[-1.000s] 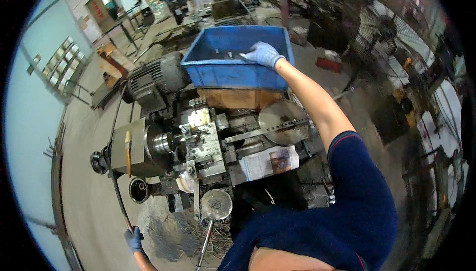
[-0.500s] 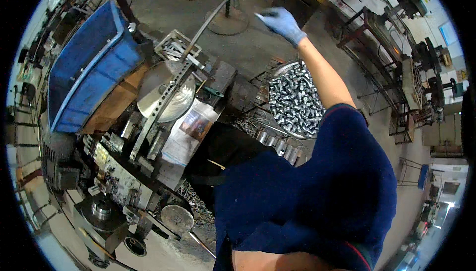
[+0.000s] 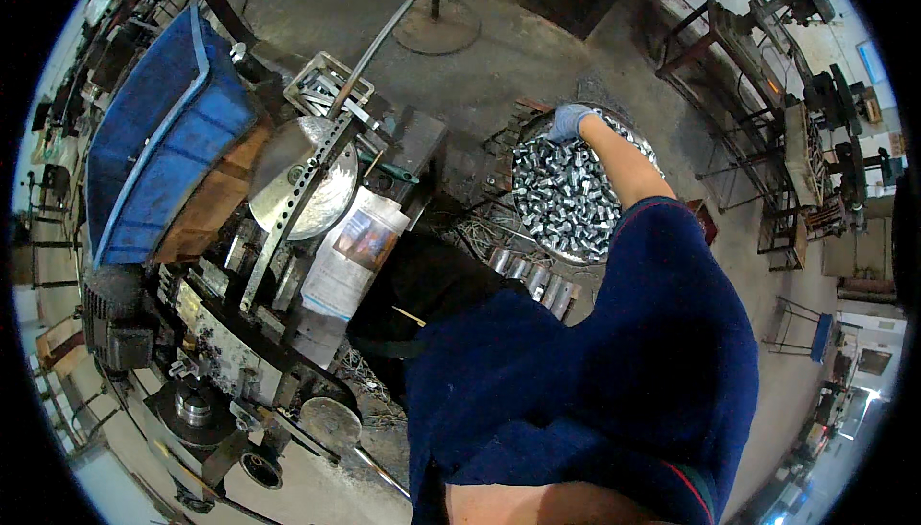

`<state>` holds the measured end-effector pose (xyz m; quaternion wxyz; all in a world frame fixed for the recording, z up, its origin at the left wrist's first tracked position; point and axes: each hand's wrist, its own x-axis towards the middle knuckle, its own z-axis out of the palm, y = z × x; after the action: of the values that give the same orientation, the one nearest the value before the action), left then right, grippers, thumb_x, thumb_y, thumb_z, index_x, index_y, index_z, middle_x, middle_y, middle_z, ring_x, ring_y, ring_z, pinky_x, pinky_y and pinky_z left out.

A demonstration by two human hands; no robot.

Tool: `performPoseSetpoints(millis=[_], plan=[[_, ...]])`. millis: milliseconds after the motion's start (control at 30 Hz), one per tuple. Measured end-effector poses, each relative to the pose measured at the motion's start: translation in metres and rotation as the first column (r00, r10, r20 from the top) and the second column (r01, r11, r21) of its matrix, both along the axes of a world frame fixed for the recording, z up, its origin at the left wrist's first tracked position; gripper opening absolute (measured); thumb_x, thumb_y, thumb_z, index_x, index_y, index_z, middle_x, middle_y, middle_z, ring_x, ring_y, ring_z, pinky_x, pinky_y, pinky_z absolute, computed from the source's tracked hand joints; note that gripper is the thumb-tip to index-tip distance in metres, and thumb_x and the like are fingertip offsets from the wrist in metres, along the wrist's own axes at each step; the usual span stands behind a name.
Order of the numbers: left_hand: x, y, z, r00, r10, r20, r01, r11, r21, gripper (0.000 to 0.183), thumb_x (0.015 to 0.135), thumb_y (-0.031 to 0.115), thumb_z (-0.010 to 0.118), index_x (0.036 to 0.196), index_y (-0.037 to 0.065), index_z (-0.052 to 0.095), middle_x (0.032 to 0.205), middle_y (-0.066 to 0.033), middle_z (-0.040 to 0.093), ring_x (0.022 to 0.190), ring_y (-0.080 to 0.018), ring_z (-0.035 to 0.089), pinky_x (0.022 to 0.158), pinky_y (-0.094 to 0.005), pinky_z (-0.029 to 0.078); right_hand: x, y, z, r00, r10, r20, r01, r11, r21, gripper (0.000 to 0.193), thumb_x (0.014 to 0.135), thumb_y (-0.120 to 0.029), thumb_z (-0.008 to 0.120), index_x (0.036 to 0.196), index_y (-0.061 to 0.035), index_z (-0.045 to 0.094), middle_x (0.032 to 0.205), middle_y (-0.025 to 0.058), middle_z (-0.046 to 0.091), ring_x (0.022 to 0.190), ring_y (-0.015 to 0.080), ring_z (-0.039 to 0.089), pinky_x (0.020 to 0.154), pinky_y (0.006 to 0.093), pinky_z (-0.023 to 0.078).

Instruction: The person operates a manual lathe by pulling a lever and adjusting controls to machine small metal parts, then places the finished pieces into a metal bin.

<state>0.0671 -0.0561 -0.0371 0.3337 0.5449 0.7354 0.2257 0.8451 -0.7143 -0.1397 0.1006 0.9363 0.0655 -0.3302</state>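
- Over on the right side, had the right hand [image 3: 570,123], in a pale blue-grey cloth glove [image 3: 564,118], at the far part of a heap of small shiny silver metal pieces [image 3: 566,194].
- Could not tell about the fingers, whether loose, clenched or grasping a piece, with the tips out of sight.
- Saw no left hand at all.
- Found the silver pieces inside a wide round pan [image 3: 587,262], likely for the rim to stop any from rolling off.
- Had the bare right arm [image 3: 625,165] out long, likely because of the pan's place off to the side.
- Saw thick shiny steel cylinders [image 3: 537,280] in a neat row near the pan, maybe for easy picking.
- Saw a printed paper sheet [image 3: 353,256] on the dark greasy metal machine [image 3: 230,343], maybe for catching dirt.
- Beyond that, saw a big blue plastic bin [image 3: 177,155] on a brown boxy base [image 3: 213,194], maybe for more height.
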Motion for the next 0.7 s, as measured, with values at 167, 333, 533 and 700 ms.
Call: performPoseSetpoints(millis=[167, 333, 533, 700], plan=[[0.006, -0.006, 0.003, 0.999, -0.027, -0.029, 0.027, 1.0, 0.001, 0.032, 0.079, 0.031, 0.068, 0.084, 0.001, 0.06, 0.062, -0.0115, 0.056, 0.053, -0.0212, 0.052, 0.054, -0.0365, 0.048, 0.009, -0.017, -0.001, 0.997, -0.072, 0.026, 0.068, 0.99, 0.125, 0.056, 0.068, -0.048, 0.06, 0.099, -0.0016, 0.066, 0.107, 0.0194, 0.061, 0.101, 0.0319, 0.059, 0.087, 0.0384, 0.046], [0.004, -0.015, 0.005, 0.998, -0.028, -0.055, 0.028, 1.0, 0.002, 0.033, 0.079, 0.032, 0.068, 0.084, 0.0, 0.059, 0.061, -0.0113, 0.056, 0.052, -0.021, 0.052, 0.053, -0.0365, 0.048, 0.019, -0.024, 0.003, 0.949, -0.301, 0.097, 0.27, 0.931, 0.247, 0.061, 0.068, -0.052, 0.062, 0.099, 0.0011, 0.064, 0.106, 0.0224, 0.06, 0.1, 0.0348, 0.059, 0.087, 0.0378, 0.045], [0.007, -0.016, 0.005, 0.996, -0.044, -0.083, 0.044, 0.999, 0.007, 0.034, 0.079, 0.032, 0.068, 0.084, 0.0, 0.059, 0.061, -0.0111, 0.056, 0.052, -0.0208, 0.052, 0.053, -0.0365, 0.048, 0.013, -0.02, -0.008, 0.992, -0.115, 0.046, 0.1, 0.963, 0.25, 0.057, 0.068, -0.047, 0.062, 0.1, -0.0006, 0.064, 0.106, 0.0224, 0.061, 0.098, 0.0354, 0.059, 0.085, 0.0394, 0.045], [0.005, -0.014, 0.006, 0.991, -0.059, -0.118, 0.061, 0.998, 0.013, 0.034, 0.079, 0.032, 0.068, 0.084, -0.001, 0.059, 0.061, -0.011, 0.056, 0.051, -0.0207, 0.052, 0.053, -0.0365, 0.048, 0.01, 0.0, -0.019, 0.997, -0.072, -0.002, 0.071, 0.982, 0.174, 0.059, 0.071, -0.051, 0.056, 0.102, -0.0014, 0.064, 0.109, 0.0196, 0.06, 0.102, 0.0335, 0.058, 0.086, 0.0393, 0.044]])
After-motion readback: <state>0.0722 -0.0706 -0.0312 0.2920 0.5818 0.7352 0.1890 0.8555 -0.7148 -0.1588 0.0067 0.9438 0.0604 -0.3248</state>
